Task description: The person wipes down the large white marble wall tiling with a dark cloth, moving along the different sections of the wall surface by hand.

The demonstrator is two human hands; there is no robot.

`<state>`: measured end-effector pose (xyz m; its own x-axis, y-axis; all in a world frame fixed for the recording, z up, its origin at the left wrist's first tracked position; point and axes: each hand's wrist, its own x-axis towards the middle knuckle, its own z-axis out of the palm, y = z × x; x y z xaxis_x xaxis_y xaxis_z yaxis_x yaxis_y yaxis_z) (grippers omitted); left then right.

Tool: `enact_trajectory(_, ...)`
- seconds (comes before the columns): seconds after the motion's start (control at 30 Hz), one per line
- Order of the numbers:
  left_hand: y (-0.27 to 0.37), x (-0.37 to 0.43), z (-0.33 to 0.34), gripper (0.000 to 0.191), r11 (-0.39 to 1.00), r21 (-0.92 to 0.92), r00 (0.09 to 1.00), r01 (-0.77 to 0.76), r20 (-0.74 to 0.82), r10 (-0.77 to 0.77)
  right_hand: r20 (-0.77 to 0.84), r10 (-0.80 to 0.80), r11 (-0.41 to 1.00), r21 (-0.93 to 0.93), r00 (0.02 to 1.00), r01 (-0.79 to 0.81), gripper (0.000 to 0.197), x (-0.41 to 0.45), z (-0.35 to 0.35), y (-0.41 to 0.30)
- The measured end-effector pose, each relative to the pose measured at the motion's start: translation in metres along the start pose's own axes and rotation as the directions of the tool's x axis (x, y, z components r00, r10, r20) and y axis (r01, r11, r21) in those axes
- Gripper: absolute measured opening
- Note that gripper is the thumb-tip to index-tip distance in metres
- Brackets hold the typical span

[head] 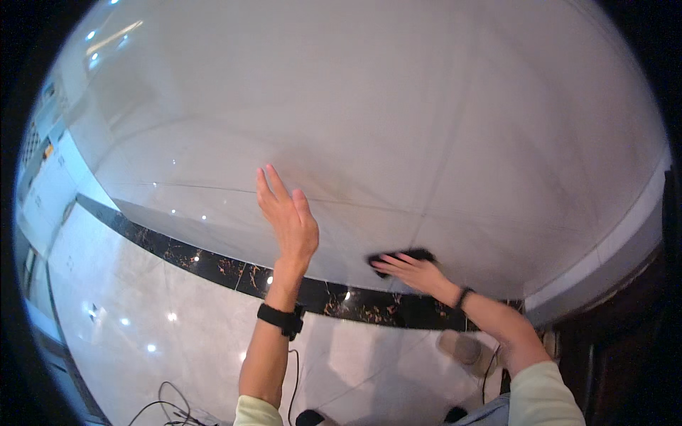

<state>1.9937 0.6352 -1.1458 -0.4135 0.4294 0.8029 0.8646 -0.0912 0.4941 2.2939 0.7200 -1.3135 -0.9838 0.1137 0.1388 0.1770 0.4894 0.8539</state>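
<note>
My right hand (413, 272) lies flat over a black cloth (421, 254), pressing it to the lower part of a glossy pale tiled wall (373, 106). Motion blurs this hand and the cloth slightly. My left hand (290, 221) is raised in front of the same wall, empty, with its fingers apart; whether it touches the tiles I cannot tell. A black band with a watch-like piece circles my left wrist, and a thin dark band is on my right one.
A black marble strip (224, 266) with gold veining runs along the wall's foot. Dark cables (178, 407) trail over the shiny pale floor (160, 298). A beige slipper (461, 347) sits near the strip. Dark wooden panelling (618, 351) stands at the right, beside a pale trim (602, 266).
</note>
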Motion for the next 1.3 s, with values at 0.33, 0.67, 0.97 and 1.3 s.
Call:
enact_trajectory(0.33, 0.000, 0.017, 0.016, 0.059, 0.984, -0.113, 0.985, 0.141, -0.085, -0.151, -0.379, 0.692, 0.682, 0.063, 0.615, -0.729, 0.062, 0.079, -0.206, 0.308)
enact_trajectory(0.67, -0.037, 0.026, -0.042, 0.052, 0.990, -0.092, 0.987, 0.103, 0.133, -0.090, -0.106, 0.063, 0.996, -0.054, 0.992, -0.069, 0.057, 0.097, -0.040, 0.009)
enact_trajectory(0.97, -0.040, 0.072, -0.041, 0.049, 0.983, 0.094, 0.980, 0.159, -0.132, -0.146, -0.186, 0.646, 0.752, 0.322, 0.740, -0.576, 0.068, 0.086, -0.147, 0.225)
enact_trajectory(1.3, -0.053, 0.092, -0.052, 0.044, 0.945, -0.274, 0.973, 0.180, -0.089, -0.211, -0.069, 0.110, 0.984, 0.147, 0.992, -0.099, 0.069, 0.192, -0.022, -0.041)
